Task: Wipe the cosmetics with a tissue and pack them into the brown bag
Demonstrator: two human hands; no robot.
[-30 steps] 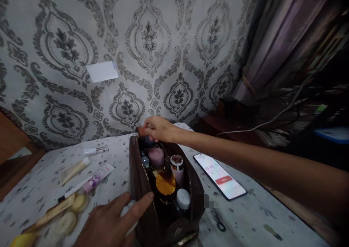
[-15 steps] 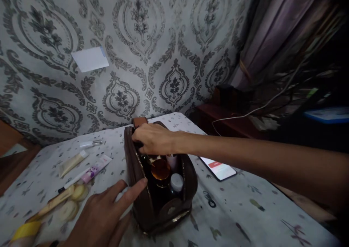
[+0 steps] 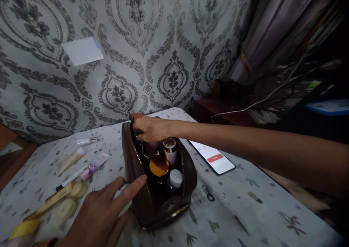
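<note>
A brown zip-up toiletry bag (image 3: 128, 156) stands unzipped on the table. My right hand (image 3: 151, 128) reaches into its far end with curled fingers; their tips are hidden inside, along with anything they hold. Nearer me in the bag are a bottle with an amber round cap (image 3: 159, 166), a bottle with a grey-white cap (image 3: 176, 178) and a pinkish bottle with a shiny top (image 3: 170, 149). My left hand (image 3: 100, 203) is open, its index fingertip against the bag's left rim.
Left of the bag lie a clear tube (image 3: 88, 141), a cream tube (image 3: 70, 161), a pink-and-white tube (image 3: 94, 165), a wooden-handled brush (image 3: 51, 200), round cream pieces (image 3: 67, 207) and a yellow-banded container (image 3: 24, 230). A lit phone (image 3: 215, 157) lies right, a patterned wall (image 3: 147, 88) behind.
The view has shifted slightly. My right hand has moved a little toward the bag's far end, uncovering the pinkish bottle. My left hand remains at the rim.
</note>
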